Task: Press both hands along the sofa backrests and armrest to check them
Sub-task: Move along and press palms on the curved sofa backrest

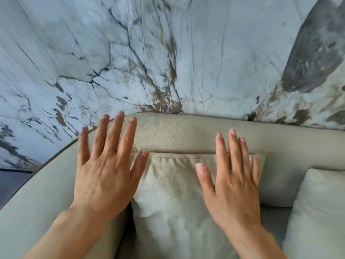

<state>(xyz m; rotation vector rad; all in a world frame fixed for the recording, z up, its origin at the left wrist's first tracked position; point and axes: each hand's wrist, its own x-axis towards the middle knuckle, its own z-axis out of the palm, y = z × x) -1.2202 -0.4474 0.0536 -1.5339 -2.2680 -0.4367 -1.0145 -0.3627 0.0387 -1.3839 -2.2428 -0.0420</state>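
A beige textured sofa fills the lower half of the head view. Its padded backrest (pixel 179 133) runs across the middle, and its curved armrest (pixel 37 193) sweeps down to the left. My left hand (pixel 106 169) is spread flat with fingers apart over the corner where armrest meets backrest. My right hand (pixel 233 180) lies flat, fingers extended, over the upper right part of a beige cushion (pixel 171 202) leaning on the backrest, fingertips reaching the backrest. Neither hand holds anything.
A second beige cushion (pixel 317 212) sits at the lower right. A white marble wall (pixel 149 53) with dark and brown veins stands directly behind the sofa. A strip of dark floor (pixel 11 178) shows at the far left.
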